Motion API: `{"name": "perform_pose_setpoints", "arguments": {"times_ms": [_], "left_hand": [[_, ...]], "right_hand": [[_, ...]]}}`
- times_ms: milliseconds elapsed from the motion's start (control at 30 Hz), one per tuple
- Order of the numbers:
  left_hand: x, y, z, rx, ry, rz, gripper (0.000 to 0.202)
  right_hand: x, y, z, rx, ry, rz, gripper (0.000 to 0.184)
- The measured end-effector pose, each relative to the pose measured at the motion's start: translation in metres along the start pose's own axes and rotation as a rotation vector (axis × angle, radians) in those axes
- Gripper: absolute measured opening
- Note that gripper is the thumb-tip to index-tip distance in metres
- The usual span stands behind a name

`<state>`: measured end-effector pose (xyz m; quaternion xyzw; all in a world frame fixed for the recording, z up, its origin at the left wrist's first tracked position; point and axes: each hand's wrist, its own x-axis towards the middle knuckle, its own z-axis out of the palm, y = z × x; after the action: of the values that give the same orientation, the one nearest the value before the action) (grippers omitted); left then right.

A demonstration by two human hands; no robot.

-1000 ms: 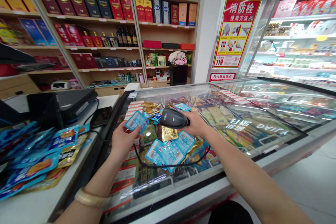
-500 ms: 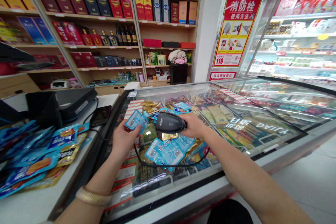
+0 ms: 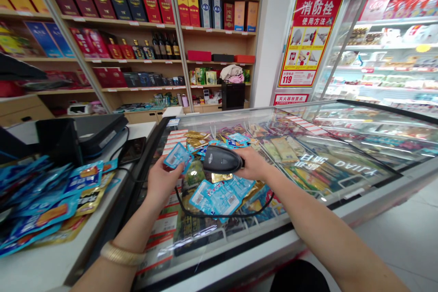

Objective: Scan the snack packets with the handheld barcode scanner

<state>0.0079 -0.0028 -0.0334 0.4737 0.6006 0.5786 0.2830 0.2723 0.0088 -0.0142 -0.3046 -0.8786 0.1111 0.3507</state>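
Note:
My left hand [image 3: 163, 183] grips a small blue-and-white snack packet [image 3: 177, 156] by its lower edge, with the printed side facing up. My right hand [image 3: 253, 164] is shut around a black handheld barcode scanner [image 3: 221, 159], whose nose points left, close to the packet but not touching it. The scanner's black cable [image 3: 219, 215] loops below both hands. Under my hands, more blue packets [image 3: 215, 198] and a gold packet [image 3: 219, 177] lie at the glass lid, though I cannot tell on which side of it. A gold bracelet [image 3: 122, 254] circles my left wrist.
A long chest freezer [image 3: 342, 146] with a glass lid fills the front. To its left, a counter holds a heap of blue snack packets [image 3: 41, 205], a phone [image 3: 132, 149] and a black till [image 3: 78, 137]. Boxed liquor shelves [image 3: 137, 41] stand behind; a chilled display case [image 3: 386, 54] stands right.
The scanner and my right hand have shifted slightly left and down, toward the packet. My left hand and its packet have barely moved.

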Motion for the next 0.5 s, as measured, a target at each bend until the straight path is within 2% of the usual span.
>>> {"name": "perform_pose_setpoints", "arguments": {"times_ms": [333, 400, 500], "left_hand": [[-0.001, 0.001, 0.001, -0.017, -0.014, 0.003, 0.027], [0.0, -0.001, -0.001, 0.018, -0.02, 0.035, 0.027], [0.002, 0.001, -0.008, 0.139, -0.006, 0.156, 0.025]], "right_hand": [[0.0, 0.002, 0.001, -0.042, 0.02, -0.003, 0.019], [-0.001, 0.008, 0.001, -0.088, 0.048, 0.013, 0.019], [-0.002, 0.018, -0.001, -0.145, 0.066, 0.076, 0.022]]}}
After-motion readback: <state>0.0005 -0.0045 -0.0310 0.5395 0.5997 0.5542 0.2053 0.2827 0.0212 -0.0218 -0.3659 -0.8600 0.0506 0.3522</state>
